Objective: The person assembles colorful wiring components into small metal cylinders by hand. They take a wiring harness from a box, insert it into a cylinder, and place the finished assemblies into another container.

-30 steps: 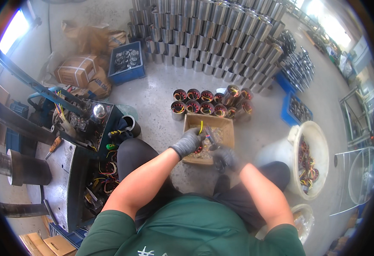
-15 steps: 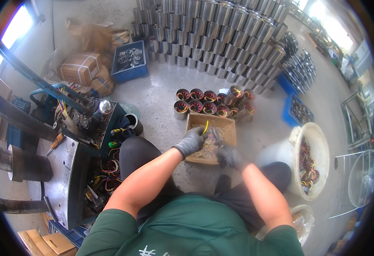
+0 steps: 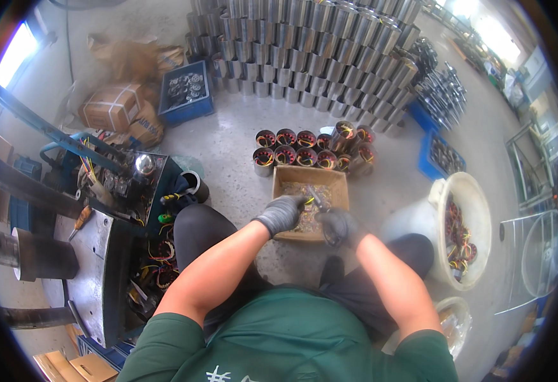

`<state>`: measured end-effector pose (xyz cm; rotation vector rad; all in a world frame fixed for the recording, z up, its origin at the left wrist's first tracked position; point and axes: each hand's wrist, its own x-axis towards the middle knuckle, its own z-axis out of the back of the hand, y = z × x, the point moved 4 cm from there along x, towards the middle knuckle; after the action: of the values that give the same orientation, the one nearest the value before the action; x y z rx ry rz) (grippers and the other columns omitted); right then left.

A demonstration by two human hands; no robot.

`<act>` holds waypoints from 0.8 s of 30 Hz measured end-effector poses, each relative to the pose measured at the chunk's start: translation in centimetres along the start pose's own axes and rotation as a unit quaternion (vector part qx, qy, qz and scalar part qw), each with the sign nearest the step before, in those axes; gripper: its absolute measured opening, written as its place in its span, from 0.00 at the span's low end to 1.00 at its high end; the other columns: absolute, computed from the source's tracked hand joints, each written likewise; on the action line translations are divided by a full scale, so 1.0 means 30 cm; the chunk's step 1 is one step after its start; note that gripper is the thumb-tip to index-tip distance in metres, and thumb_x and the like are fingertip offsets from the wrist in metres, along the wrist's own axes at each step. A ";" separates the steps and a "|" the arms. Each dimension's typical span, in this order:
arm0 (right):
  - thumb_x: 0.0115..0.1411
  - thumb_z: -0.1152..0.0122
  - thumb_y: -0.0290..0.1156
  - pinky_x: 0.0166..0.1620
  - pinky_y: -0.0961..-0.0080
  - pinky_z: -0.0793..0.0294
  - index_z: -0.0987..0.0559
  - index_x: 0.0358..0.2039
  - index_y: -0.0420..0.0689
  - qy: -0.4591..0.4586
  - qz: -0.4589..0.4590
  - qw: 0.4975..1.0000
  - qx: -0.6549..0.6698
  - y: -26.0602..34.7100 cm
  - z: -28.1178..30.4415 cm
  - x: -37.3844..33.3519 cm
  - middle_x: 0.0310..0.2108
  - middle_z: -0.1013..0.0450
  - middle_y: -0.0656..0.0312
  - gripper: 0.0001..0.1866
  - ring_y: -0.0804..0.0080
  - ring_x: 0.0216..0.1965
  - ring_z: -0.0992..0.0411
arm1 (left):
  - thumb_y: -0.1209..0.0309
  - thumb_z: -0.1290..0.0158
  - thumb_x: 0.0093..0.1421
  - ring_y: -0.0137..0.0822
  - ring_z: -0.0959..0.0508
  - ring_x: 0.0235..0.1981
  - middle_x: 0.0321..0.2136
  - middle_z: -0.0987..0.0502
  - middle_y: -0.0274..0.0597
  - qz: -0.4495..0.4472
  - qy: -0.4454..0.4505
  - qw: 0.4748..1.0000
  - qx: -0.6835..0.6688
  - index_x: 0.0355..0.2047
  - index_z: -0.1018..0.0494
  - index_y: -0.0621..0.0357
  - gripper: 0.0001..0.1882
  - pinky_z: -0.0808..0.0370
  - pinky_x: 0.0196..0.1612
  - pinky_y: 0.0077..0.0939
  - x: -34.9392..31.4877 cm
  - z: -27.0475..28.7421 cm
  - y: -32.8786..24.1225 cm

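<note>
My left hand point(image 3: 282, 214), in a grey glove, is closed on a thin yellow wire point(image 3: 310, 200) over a cardboard box point(image 3: 343, 219). The wire's lower part is hidden by the fingers. Also gloved, my right hand point(image 3: 339, 226) is closed round a grey metal pliers-like tool point(image 3: 319, 199), whose exact kind is hard to make out. The tool's tip lies close to the wire; contact cannot be told. Small colourful scraps point(image 3: 309, 221) cover the bottom of the box beneath both hands.
Wound motor stators in metal cylinders point(image 3: 285, 155) stand just beyond the box. Behind rises a tall stack of steel cylinders point(image 3: 304, 57). A white tub point(image 3: 441, 223) of wired parts is at right, a metal workbench point(image 3: 94, 254) at left. Blue crates point(image 3: 185, 114) sit farther off.
The tool has come up to the yellow wire, and less of the wire shows above my left hand. The whole view has shifted slightly.
</note>
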<state>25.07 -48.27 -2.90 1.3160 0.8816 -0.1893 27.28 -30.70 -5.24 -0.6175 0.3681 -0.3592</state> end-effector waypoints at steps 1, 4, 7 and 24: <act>0.59 0.42 0.36 0.12 0.75 0.39 0.26 0.35 0.41 -0.006 0.002 1.000 0.019 -0.012 -0.004 0.016 0.17 0.34 0.65 0.11 0.76 0.09 0.38 | 0.70 0.47 0.59 0.40 0.22 0.35 0.38 0.21 0.46 -0.005 -0.007 1.000 -0.013 0.54 0.30 0.55 0.21 0.26 0.38 0.32 -0.004 -0.001 0.021; 0.59 0.42 0.36 0.13 0.73 0.35 0.26 0.33 0.41 0.000 0.001 0.998 0.058 -0.046 -0.004 0.061 0.18 0.33 0.65 0.11 0.74 0.12 0.35 | 0.70 0.46 0.58 0.41 0.21 0.38 0.39 0.21 0.47 0.009 -0.064 0.996 -0.062 0.53 0.30 0.57 0.21 0.26 0.41 0.32 -0.009 0.024 0.071; 0.59 0.42 0.36 0.16 0.71 0.31 0.27 0.35 0.43 -0.025 -0.003 0.995 0.102 -0.003 -0.021 0.002 0.19 0.32 0.64 0.10 0.72 0.15 0.31 | 0.71 0.46 0.58 0.40 0.21 0.38 0.39 0.21 0.48 0.028 -0.158 0.974 -0.158 0.50 0.28 0.59 0.19 0.26 0.43 0.32 -0.064 0.182 -0.008; 0.59 0.40 0.42 0.18 0.79 0.33 0.30 0.51 0.51 -0.054 0.136 0.975 0.166 0.082 0.112 0.025 0.22 0.32 0.70 0.21 0.80 0.18 0.33 | 0.71 0.51 0.63 0.23 0.30 0.26 0.26 0.29 0.31 0.135 -0.363 0.829 -0.404 0.41 0.27 0.63 0.09 0.31 0.31 0.20 -0.974 0.433 0.394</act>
<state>28.54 -50.29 -1.56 1.7066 0.5834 -0.1966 9.90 -2.82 3.87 -1.4524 -0.1634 0.3547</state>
